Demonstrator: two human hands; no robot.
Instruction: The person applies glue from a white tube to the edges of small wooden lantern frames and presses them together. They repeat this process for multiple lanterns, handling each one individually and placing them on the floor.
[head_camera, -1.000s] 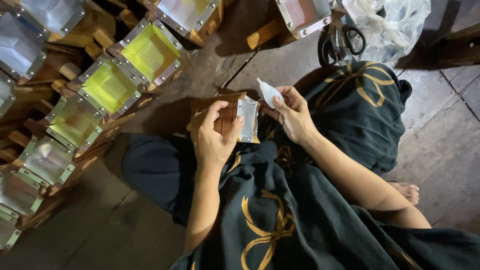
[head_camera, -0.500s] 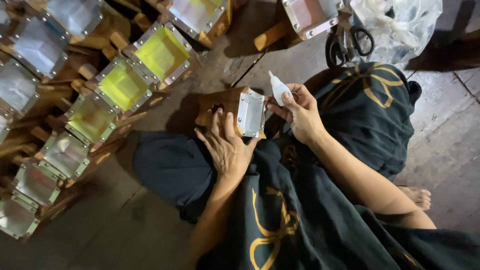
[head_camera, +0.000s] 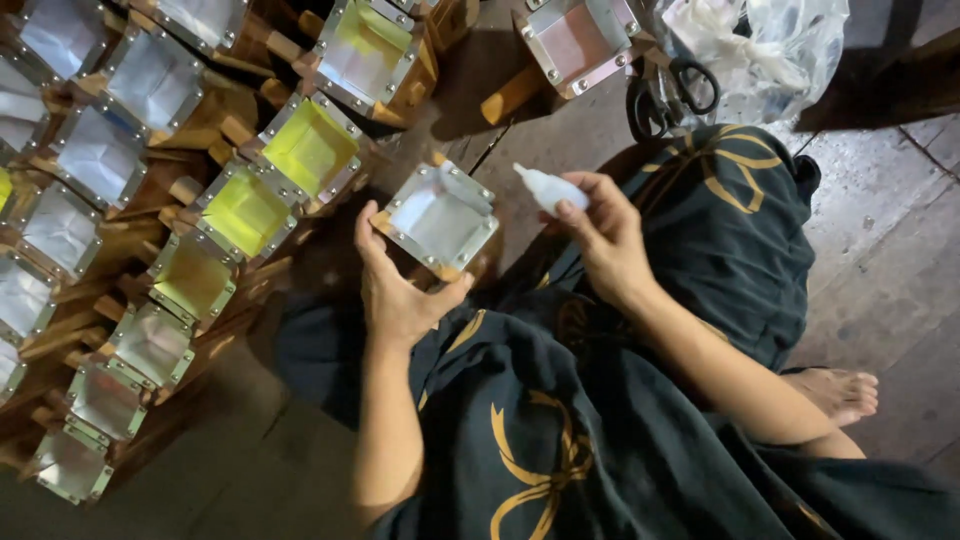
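Observation:
My left hand (head_camera: 400, 290) grips a small square wooden frame (head_camera: 438, 219) with a silvery metal rim and a pale sheet across it, tilted face-up over my lap. My right hand (head_camera: 605, 235) holds a small white squeeze bottle (head_camera: 548, 188), its nozzle pointing left toward the frame's right edge, a short gap from it. I sit on the floor in a dark garment with gold looping patterns (head_camera: 600, 420).
Rows of similar square frames lie at the left, some yellow-green (head_camera: 310, 148), others silvery (head_camera: 100, 155). A pink-faced frame (head_camera: 580, 42), black scissors (head_camera: 665, 90) and a clear plastic bag (head_camera: 770, 50) sit at the top right. My bare foot (head_camera: 835, 392) rests on wooden floorboards.
My left hand has turned the frame from edge-on to face-up. My right hand with the bottle has drawn slightly away to the right.

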